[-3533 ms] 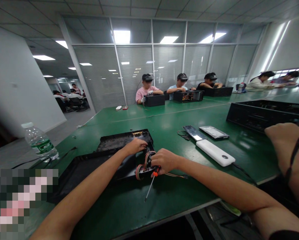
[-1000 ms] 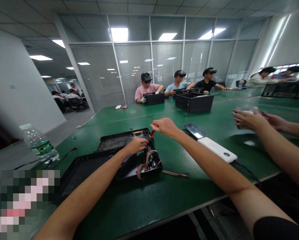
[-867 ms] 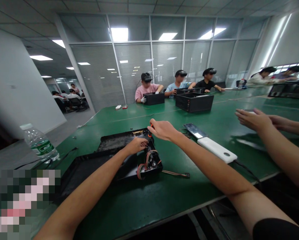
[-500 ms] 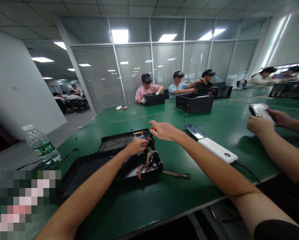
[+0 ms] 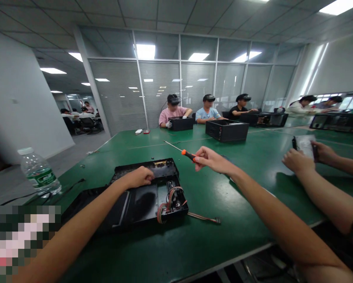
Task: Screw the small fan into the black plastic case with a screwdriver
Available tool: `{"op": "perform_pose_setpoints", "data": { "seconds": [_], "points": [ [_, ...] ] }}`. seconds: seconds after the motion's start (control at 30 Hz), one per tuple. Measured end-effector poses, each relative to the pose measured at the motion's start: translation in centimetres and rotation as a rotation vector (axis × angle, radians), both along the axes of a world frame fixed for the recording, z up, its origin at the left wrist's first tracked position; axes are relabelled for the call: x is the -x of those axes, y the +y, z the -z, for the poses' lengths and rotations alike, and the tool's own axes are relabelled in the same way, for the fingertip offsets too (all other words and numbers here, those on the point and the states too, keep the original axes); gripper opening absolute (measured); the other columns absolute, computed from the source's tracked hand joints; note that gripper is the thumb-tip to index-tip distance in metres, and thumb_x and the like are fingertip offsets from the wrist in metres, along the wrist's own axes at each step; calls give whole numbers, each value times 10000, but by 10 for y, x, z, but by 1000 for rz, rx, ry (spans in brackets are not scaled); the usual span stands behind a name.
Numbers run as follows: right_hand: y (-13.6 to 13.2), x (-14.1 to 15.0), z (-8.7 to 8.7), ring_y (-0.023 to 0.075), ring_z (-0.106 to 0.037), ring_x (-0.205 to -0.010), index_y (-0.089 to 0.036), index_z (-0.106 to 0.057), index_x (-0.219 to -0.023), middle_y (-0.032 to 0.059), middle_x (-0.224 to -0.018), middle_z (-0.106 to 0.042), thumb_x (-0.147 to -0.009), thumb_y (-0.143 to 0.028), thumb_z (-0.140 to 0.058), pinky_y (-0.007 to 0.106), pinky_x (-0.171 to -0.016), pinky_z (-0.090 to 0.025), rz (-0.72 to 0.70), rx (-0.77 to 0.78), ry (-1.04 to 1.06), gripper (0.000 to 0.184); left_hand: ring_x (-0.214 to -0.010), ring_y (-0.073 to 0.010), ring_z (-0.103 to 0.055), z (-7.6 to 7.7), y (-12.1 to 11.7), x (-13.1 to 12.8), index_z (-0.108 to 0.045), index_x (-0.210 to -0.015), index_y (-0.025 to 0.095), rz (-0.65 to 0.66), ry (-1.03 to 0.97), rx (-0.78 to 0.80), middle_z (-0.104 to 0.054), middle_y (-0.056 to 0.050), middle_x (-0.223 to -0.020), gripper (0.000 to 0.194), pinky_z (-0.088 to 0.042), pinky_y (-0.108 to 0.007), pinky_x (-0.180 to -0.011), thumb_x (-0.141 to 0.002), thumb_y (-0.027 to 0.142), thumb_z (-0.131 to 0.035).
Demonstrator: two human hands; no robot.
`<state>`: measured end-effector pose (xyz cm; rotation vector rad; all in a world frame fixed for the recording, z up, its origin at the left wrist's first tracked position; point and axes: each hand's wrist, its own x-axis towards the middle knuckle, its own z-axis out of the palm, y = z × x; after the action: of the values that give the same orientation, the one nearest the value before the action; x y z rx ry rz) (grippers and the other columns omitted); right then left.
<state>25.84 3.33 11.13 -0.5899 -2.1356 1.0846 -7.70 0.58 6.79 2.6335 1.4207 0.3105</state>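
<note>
My right hand (image 5: 210, 159) grips a screwdriver (image 5: 189, 155) by its orange-and-black handle, raised above the table, the thin metal shaft pointing away to the left. Over the black casing (image 5: 142, 204) is my left hand (image 5: 141, 176), its fingers curled; what they hold, if anything, is hidden. The casing lies open side up, its left part covered by my forearm. A bundle of coloured wires (image 5: 163, 210) loops at its right end, and a loose cable with a connector (image 5: 216, 221) trails onto the table. Behind it sits another black panel-like part (image 5: 167, 168).
A water bottle (image 5: 40, 173) stands at the left beside dark cables (image 5: 73, 185). To the right, another person's hands (image 5: 300, 159) hold a silvery boxy part (image 5: 306, 146). Across the green table (image 5: 238, 236), people work around dark computer cases (image 5: 227, 130).
My right hand has lifted the screwdriver out of the casing and moved it right, its tip now pointing away. My left hand has drawn back left from the casing's right end.
</note>
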Motion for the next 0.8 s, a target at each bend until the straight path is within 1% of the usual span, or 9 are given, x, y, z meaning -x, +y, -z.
{"op": "perform_pose_setpoints", "data": {
  "seconds": [0.1,0.17,0.27,0.37,0.5,0.57,0.67,0.73,0.8],
  "points": [
    [-8,7,30,112,-602,-719,-197,-301,-1077,4,-874,-543,-818,-357,-508,311,-685,-494,-199,168,52,368,-637,-124,-552,8,-20,26,-651,-688,178,-43,139,68,-608,5,-650,61,-383,-187,-601,-678,236,-635],
    [-18,18,46,104,-585,-716,-195,-318,-1071,1,-877,-519,-826,-314,-481,298,-674,-488,-263,132,-32,317,-661,-131,-558,10,-30,36,-661,-721,184,-51,151,101,-617,-6,-683,141,-384,-190,-613,-708,319,-623],
    [-41,35,62,113,-532,-750,-163,-433,-898,22,-869,-507,-781,-244,-493,261,-662,-442,-137,-235,-197,155,-764,-147,-565,7,-30,43,-660,-839,178,-51,116,20,-632,-39,-813,267,-393,-210,-710,-799,398,-515],
    [-67,49,75,123,-490,-739,-159,-481,-833,36,-889,-512,-725,-263,-533,240,-612,-384,-17,-676,-381,159,-859,-165,-552,6,-9,49,-644,-897,160,-79,71,-86,-625,-64,-911,330,-373,-237,-804,-842,409,-434],
    [-86,56,92,116,-464,-594,-154,-503,-849,35,-786,-540,-815,-381,-442,241,-488,-281,-46,-1050,-608,237,-778,-162,-564,17,22,56,-648,-898,150,-150,2,164,-642,-42,-854,381,-398,-215,-700,-784,474,-482],
    [-89,53,99,113,-451,-547,-153,-505,-792,34,-728,-540,-857,-424,-376,252,-463,-240,-60,-1163,-613,307,-746,-154,-564,25,29,58,-649,-909,146,-168,-82,273,-645,-30,-836,405,-397,-201,-653,-778,489,-476],
    [-89,42,106,111,-441,-514,-159,-500,-727,28,-670,-531,-861,-474,-352,268,-452,-209,-80,-1258,-536,373,-720,-145,-558,33,30,56,-648,-926,136,-195,-145,273,-642,-23,-819,393,-390,-193,-625,-781,456,-473],
    [-89,34,108,108,-436,-504,-165,-501,-717,20,-650,-528,-859,-470,-355,275,-453,-201,-114,-1289,-492,366,-684,-137,-551,36,29,52,-646,-935,138,-202,-84,237,-638,-15,-776,336,-381,-190,-604,-749,388,-524],
    [-90,27,108,106,-437,-506,-174,-504,-725,10,-651,-532,-854,-433,-376,278,-461,-204,-156,-1278,-483,317,-678,-134,-551,34,30,45,-651,-931,155,-132,24,191,-636,-8,-761,271,-379,-188,-615,-699,271,-574]
  ]
}}
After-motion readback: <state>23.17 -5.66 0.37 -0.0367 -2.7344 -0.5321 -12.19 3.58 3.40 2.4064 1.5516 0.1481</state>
